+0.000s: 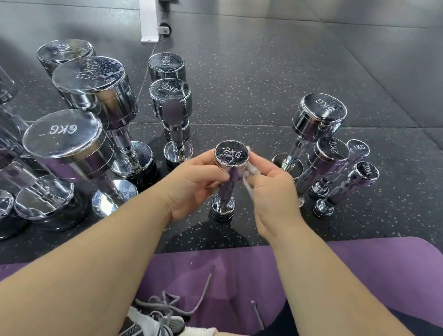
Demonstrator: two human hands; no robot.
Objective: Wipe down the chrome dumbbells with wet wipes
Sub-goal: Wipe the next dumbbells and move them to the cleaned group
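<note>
A small chrome dumbbell (its top marked 2KG) is stood upright on the speckled floor, its upper end gripped by the left hand while a white wipe is pinched against it by the right hand.

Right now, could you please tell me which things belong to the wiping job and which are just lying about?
Job: shiny chrome 2KG dumbbell, crumpled white wet wipe, left hand, right hand, other upright chrome dumbbells.
Lying about: purple floor mat, white wheeled equipment frame.
</note>
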